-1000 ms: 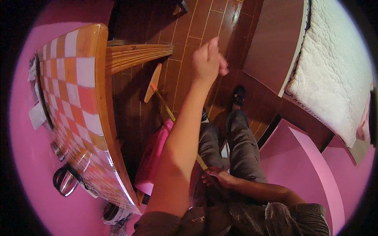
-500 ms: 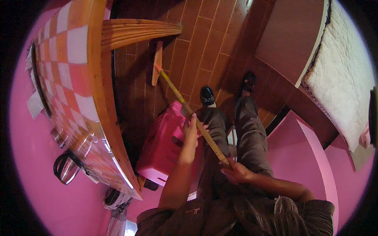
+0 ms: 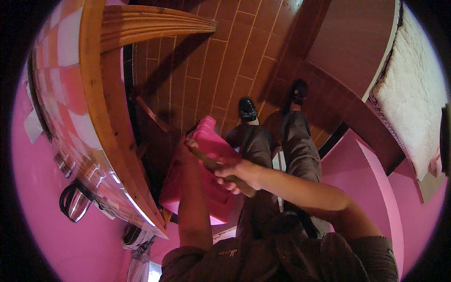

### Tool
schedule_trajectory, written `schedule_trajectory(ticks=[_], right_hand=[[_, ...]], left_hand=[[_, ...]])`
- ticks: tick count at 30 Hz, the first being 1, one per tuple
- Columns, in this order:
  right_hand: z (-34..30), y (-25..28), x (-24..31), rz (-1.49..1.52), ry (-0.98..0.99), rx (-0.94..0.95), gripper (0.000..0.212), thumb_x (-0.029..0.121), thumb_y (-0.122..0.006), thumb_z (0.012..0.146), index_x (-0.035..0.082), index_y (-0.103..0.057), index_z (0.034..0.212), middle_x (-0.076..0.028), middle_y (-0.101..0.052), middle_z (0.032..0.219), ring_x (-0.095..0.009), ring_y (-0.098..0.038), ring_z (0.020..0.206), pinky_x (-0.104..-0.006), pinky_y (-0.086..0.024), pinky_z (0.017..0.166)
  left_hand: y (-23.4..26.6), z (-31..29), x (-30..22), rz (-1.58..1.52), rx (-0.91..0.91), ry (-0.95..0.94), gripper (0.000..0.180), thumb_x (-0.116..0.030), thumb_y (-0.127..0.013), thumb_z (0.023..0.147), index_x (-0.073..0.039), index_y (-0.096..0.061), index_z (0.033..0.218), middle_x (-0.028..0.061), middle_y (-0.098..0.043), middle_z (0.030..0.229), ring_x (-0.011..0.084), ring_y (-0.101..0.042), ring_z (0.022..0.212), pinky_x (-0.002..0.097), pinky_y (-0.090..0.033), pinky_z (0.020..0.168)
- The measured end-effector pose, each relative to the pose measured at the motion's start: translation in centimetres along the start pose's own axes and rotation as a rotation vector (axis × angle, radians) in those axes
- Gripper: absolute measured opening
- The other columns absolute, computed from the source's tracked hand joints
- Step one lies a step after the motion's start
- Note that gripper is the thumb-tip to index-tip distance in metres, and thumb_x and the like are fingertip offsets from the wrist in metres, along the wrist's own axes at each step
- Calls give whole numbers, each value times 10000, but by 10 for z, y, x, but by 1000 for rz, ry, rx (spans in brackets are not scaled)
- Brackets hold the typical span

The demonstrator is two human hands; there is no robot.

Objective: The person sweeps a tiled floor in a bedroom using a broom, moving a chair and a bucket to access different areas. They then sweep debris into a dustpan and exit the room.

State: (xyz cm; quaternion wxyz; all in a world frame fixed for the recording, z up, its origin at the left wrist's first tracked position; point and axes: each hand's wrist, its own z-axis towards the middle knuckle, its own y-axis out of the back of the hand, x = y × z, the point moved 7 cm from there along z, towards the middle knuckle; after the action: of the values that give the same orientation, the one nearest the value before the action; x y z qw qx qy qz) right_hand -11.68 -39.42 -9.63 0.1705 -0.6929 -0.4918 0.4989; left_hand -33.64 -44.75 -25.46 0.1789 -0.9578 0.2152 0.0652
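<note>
Plainly, both hands were at the pole, and the right hand point(image 3: 242, 174) was nearest its lower end. The right fingers were clamped around the pole point(image 3: 203, 157), with a short stub protruding past them toward four o'clock. The pole's long axis ran from four o'clock to ten, and most of its visible length lay on the ten o'clock side of the right fingers. The left hand point(image 3: 184, 149) was at the pole's upper visible end, ten o'clock of the right; blur and shadow prevented telling whether its fingers were closed or merely touching.

Directly beneath the hands stood a pink container point(image 3: 218, 195), its neck pointing toward twelve. Farther out, between ten and eleven o'clock of the left hand, a thin reddish strip point(image 3: 151, 113) lay at floor level in the desk's shadow; any join between it and the pole could not be made out. Two black shoes point(image 3: 246, 109) rested on the brown tiled floor point(image 3: 235, 47), at twelve and one o'clock of the right hand. Beyond, toward ten, was the checked desk point(image 3: 66, 94), with a kettle point(image 3: 77, 204) near nine. At two o'clock was a bed point(image 3: 413, 103) under a white quilt.

Count: two hands, one pole, one container, one strip, two shoes, one desk, one kettle, one bed.
</note>
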Motion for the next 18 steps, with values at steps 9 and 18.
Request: schedule_trajectory(ticks=[9, 18], right_hand=[[112, -60, 92, 127, 143, 210, 20, 135, -540, 824, 118, -531, 825, -24, -527, 653, -110, -483, 511, -239, -401, 416], [29, -52, 153, 65, 361, -128, 48, 12, -506, 791, 52, -515, 816, -74, -516, 688, -103, -437, 467, -224, -337, 359]], left_hand=[[-41, 15, -96, 847, -345, -265, 39, -89, -509, 702, -106, -489, 673, 8, -451, 674, 133, -465, 662, 257, -409, 592], [-127, 95, -106, 864, -107, -382, 128, -166, -491, 778, -74, -518, 693, 78, -541, 711, 179, -483, 607, 305, -434, 561]])
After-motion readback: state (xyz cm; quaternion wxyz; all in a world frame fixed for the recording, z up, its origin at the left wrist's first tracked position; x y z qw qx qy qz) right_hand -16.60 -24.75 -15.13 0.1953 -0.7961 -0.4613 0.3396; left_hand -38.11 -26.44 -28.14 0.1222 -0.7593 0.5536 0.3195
